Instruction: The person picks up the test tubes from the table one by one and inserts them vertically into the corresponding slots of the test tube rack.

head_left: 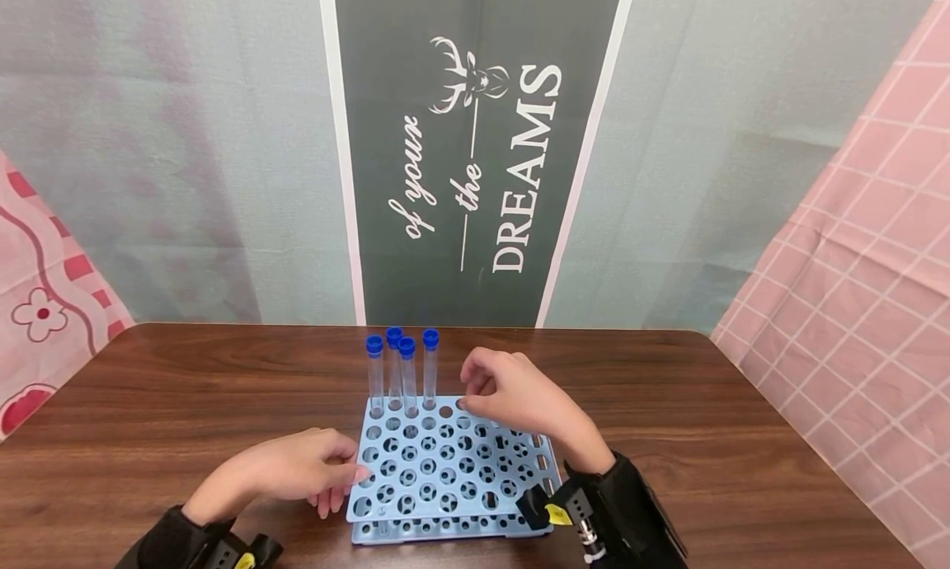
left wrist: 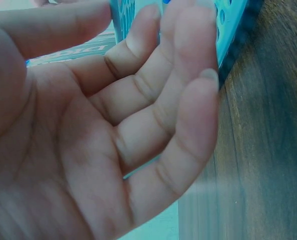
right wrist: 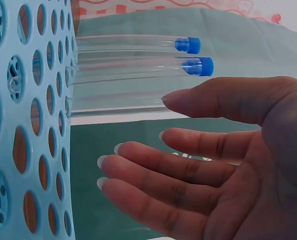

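Observation:
A light blue test tube rack [head_left: 426,503] with rows of round holes stands on the table in front of me. Several clear test tubes [head_left: 375,379] with blue caps stand upright in the back left of it. My left hand [head_left: 300,468] holds the rack's left side, its thumb on the top plate and its fingers beneath the edge. Over the rack's back edge, to the right of the tubes, is my right hand [head_left: 512,392]. In the right wrist view nothing lies between its thumb and fingers, and the thumb hides the end of one tube [right wrist: 118,105].
The rack stands on a dark brown wooden table [head_left: 712,470]. Behind the table hangs a grey-green cloth [head_left: 453,297] with white lettering. Pink checked cloth [head_left: 876,305] hangs at the right, and pink patterned cloth [head_left: 44,305] at the left.

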`<action>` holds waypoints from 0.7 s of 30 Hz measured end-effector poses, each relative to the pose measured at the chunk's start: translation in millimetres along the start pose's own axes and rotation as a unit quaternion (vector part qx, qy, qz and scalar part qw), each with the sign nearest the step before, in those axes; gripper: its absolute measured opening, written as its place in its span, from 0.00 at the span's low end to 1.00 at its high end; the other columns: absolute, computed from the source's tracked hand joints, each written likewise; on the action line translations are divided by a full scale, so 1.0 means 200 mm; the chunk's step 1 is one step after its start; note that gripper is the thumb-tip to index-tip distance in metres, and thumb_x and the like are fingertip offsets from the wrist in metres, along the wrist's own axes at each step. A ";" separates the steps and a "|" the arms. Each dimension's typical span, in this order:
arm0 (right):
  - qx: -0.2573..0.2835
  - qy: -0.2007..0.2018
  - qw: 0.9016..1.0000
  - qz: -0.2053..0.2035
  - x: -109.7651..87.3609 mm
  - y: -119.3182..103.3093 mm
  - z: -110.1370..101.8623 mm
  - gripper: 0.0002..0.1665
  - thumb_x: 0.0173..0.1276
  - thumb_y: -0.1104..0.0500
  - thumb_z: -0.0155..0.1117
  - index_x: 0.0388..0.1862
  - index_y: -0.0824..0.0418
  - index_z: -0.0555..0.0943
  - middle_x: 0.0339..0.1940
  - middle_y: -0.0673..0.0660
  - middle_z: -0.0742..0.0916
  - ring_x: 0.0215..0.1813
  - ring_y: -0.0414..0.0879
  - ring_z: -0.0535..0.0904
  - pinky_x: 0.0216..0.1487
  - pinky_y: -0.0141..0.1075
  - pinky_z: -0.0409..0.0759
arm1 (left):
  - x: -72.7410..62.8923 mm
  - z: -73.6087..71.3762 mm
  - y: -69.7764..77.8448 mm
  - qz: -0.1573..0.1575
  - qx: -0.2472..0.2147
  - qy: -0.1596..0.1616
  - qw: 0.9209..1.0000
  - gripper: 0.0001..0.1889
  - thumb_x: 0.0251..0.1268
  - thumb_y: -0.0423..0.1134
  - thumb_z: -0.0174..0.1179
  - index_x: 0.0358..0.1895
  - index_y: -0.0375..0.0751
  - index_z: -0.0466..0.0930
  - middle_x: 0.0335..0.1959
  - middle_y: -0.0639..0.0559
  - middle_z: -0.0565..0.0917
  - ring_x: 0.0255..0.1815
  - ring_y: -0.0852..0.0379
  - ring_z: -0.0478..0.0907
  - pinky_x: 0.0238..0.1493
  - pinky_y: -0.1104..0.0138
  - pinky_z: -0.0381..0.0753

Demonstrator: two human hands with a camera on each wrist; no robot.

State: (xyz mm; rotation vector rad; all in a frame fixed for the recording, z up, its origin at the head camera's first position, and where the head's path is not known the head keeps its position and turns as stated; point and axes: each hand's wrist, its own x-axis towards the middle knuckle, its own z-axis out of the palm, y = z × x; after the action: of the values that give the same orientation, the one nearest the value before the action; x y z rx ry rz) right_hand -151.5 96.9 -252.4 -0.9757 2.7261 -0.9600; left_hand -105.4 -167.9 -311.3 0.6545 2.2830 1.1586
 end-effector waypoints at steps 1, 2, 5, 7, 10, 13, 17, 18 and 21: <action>0.001 0.000 1.000 0.001 -0.01 0.00 0.00 0.07 0.57 0.67 0.62 0.34 0.63 0.75 0.27 0.50 0.81 0.30 0.42 0.77 0.33 0.29 0.75 | 0.00 0.00 0.00 0.000 0.000 0.000 1.000 0.15 0.66 0.39 0.53 0.21 0.37 0.72 0.15 0.54 0.75 0.14 0.57 0.74 0.17 0.68 0.72; 0.001 0.000 1.000 0.001 -0.01 0.00 -0.01 0.07 0.57 0.67 0.62 0.34 0.63 0.75 0.27 0.50 0.81 0.30 0.41 0.77 0.33 0.29 0.75 | 0.00 0.00 0.00 0.000 -0.001 -0.001 1.000 0.15 0.66 0.39 0.53 0.21 0.37 0.72 0.15 0.54 0.75 0.14 0.57 0.74 0.17 0.68 0.72; 0.002 -0.002 1.000 0.005 -0.02 0.01 -0.02 0.07 0.57 0.67 0.62 0.34 0.63 0.75 0.26 0.50 0.81 0.30 0.40 0.76 0.32 0.29 0.75 | 0.00 0.00 0.00 0.004 -0.002 -0.002 1.000 0.15 0.66 0.40 0.53 0.21 0.37 0.72 0.15 0.54 0.75 0.14 0.58 0.74 0.17 0.68 0.72; 0.002 -0.001 1.000 0.009 -0.03 0.01 -0.02 0.07 0.58 0.66 0.63 0.34 0.63 0.75 0.26 0.50 0.81 0.30 0.40 0.76 0.32 0.29 0.75 | 0.00 0.00 -0.01 0.003 0.001 -0.005 1.000 0.15 0.66 0.40 0.53 0.21 0.38 0.72 0.14 0.55 0.75 0.14 0.59 0.74 0.17 0.69 0.72; 0.003 0.001 1.000 0.015 -0.04 0.02 -0.03 0.07 0.58 0.65 0.63 0.35 0.63 0.75 0.26 0.50 0.80 0.30 0.40 0.76 0.32 0.30 0.75 | 0.00 0.00 -0.01 0.001 0.002 -0.005 1.000 0.15 0.66 0.40 0.53 0.21 0.38 0.72 0.14 0.55 0.75 0.14 0.59 0.74 0.17 0.69 0.72; 0.004 0.002 1.000 0.020 -0.05 0.03 -0.04 0.08 0.58 0.65 0.64 0.35 0.63 0.75 0.26 0.50 0.80 0.30 0.41 0.75 0.31 0.30 0.75 | 0.00 0.00 0.00 0.002 -0.002 -0.003 1.000 0.15 0.66 0.39 0.53 0.21 0.37 0.72 0.15 0.54 0.75 0.14 0.57 0.74 0.17 0.68 0.72; 0.006 -0.002 1.000 0.023 -0.07 0.04 -0.04 0.08 0.58 0.66 0.63 0.35 0.63 0.74 0.26 0.49 0.80 0.29 0.41 0.76 0.31 0.31 0.75 | 0.00 0.00 0.00 -0.001 -0.002 -0.002 1.000 0.14 0.66 0.39 0.53 0.22 0.37 0.73 0.15 0.54 0.75 0.14 0.57 0.74 0.17 0.68 0.72; 0.006 -0.002 1.000 0.023 -0.07 0.04 -0.04 0.07 0.58 0.66 0.63 0.35 0.63 0.74 0.26 0.49 0.80 0.30 0.41 0.76 0.31 0.31 0.75 | 0.00 0.00 0.00 0.000 -0.001 -0.002 1.000 0.14 0.66 0.39 0.53 0.22 0.37 0.73 0.15 0.54 0.75 0.14 0.57 0.74 0.17 0.68 0.72; 0.004 -0.003 1.000 0.021 -0.08 0.05 -0.05 0.07 0.59 0.65 0.63 0.35 0.63 0.75 0.26 0.49 0.80 0.30 0.41 0.76 0.31 0.31 0.75 | 0.00 0.00 0.00 0.002 0.003 -0.002 1.000 0.14 0.66 0.39 0.53 0.22 0.37 0.73 0.15 0.55 0.75 0.14 0.57 0.74 0.17 0.68 0.72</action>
State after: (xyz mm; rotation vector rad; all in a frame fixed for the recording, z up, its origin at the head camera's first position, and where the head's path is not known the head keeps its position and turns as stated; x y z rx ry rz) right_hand -148.4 118.1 -251.7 -0.9141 2.7256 -0.9583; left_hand -105.9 -168.1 -311.6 0.6631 2.2823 1.1519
